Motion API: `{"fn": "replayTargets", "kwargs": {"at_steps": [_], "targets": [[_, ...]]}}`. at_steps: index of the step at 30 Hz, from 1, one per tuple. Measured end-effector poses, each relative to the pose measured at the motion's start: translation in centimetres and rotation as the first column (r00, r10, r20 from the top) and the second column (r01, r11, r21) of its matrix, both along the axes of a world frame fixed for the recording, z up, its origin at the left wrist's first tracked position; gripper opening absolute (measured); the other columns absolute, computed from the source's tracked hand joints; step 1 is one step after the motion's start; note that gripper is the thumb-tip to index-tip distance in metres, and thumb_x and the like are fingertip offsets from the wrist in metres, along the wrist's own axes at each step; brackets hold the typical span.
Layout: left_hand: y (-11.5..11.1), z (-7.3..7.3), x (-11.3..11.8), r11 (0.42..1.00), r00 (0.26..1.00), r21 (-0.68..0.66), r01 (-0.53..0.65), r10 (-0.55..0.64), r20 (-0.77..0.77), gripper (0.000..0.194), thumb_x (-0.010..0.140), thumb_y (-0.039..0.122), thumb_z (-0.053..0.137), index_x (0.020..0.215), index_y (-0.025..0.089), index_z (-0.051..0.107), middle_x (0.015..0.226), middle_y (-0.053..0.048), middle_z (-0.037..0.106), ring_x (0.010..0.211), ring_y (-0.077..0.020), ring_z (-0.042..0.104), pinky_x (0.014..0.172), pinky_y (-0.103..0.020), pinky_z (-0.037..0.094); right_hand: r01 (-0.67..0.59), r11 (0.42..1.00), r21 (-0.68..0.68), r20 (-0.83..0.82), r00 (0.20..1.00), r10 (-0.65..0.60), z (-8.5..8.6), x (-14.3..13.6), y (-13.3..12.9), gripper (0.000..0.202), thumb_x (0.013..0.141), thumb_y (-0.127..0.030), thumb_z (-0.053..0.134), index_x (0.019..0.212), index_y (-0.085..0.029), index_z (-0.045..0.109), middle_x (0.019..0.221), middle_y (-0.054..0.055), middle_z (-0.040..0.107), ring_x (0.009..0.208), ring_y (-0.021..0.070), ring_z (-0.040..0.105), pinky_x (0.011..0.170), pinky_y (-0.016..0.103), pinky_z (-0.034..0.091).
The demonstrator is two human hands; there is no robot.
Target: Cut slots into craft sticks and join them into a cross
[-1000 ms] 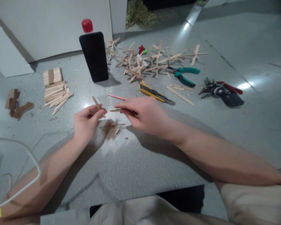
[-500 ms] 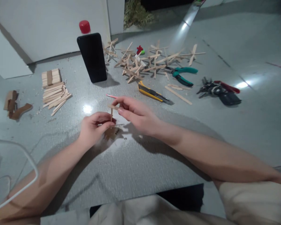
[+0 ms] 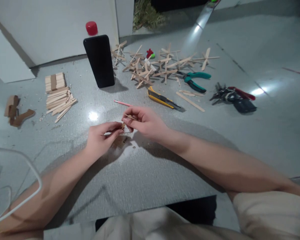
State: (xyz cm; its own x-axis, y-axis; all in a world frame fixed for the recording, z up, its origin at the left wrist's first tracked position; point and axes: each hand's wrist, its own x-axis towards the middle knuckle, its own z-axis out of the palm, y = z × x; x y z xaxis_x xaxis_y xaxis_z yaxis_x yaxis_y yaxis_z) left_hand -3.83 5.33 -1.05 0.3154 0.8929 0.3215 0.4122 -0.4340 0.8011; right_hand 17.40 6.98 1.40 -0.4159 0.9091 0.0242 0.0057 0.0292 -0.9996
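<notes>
Close together over the grey surface, my left hand (image 3: 101,136) and my right hand (image 3: 148,124) are both closed. My left thumb and fingertips pinch a small wooden craft stick (image 3: 123,125), mostly covered by the fingers. Between my right thumb and index finger sits another thin craft stick (image 3: 131,117), seen nearly end-on. Whether the two sticks touch, I cannot tell. Beneath my hands lies a small pale packet or card (image 3: 122,141) with a dark mark. A pink pencil (image 3: 122,103) rests just beyond my right fingers.
Loose craft sticks (image 3: 60,101) and a banded bundle (image 3: 55,82) lie left. A black phone (image 3: 99,61) stands upright before a red-capped bottle (image 3: 91,28). Crossed-stick pieces (image 3: 141,71), a yellow cutter (image 3: 162,98), teal pliers (image 3: 193,80) and keys (image 3: 227,95) lie beyond and right.
My right hand has moved slightly down and right. The stick that stood upright at my left fingertips now appears tilted and shorter, and the right-hand stick has turned.
</notes>
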Motion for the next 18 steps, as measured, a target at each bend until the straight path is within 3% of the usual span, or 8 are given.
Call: {"fn": "replayTargets", "kwargs": {"at_steps": [9, 18], "targets": [[0.5, -0.4, -0.8, 0.984, 0.992, 0.163, 0.069, -0.051, -0.112, 0.014, 0.101, 0.032, 0.068, 0.105, 0.029, 0.082, 0.096, -0.004, 0.086, 0.082, -0.0202, 0.083, 0.074, -0.031, 0.065, -0.006, 0.999, -0.032, -0.047, 0.999, 0.005, 0.5, -0.1, -0.3, 0.019, 0.092, -0.038, 0.070, 0.088, -0.023, 0.060, 0.066, -0.006, 0.061, 0.062, 0.0132, 0.059, 0.061, 0.029, 0.047], [0.4, -0.6, -1.2, 0.960, 0.981, 0.254, 0.116, -0.070, -0.183, 0.014, 0.102, 0.028, 0.066, 0.107, 0.028, 0.079, 0.100, -0.005, 0.086, 0.087, -0.0217, 0.084, 0.071, -0.030, 0.065, -0.012, 0.995, -0.101, -0.078, 0.997, 0.004, 0.3, -0.3, -0.3, 0.029, 0.090, -0.046, 0.077, 0.086, -0.023, 0.062, 0.063, -0.007, 0.061, 0.061, 0.0126, 0.059, 0.063, 0.030, 0.047]]}}
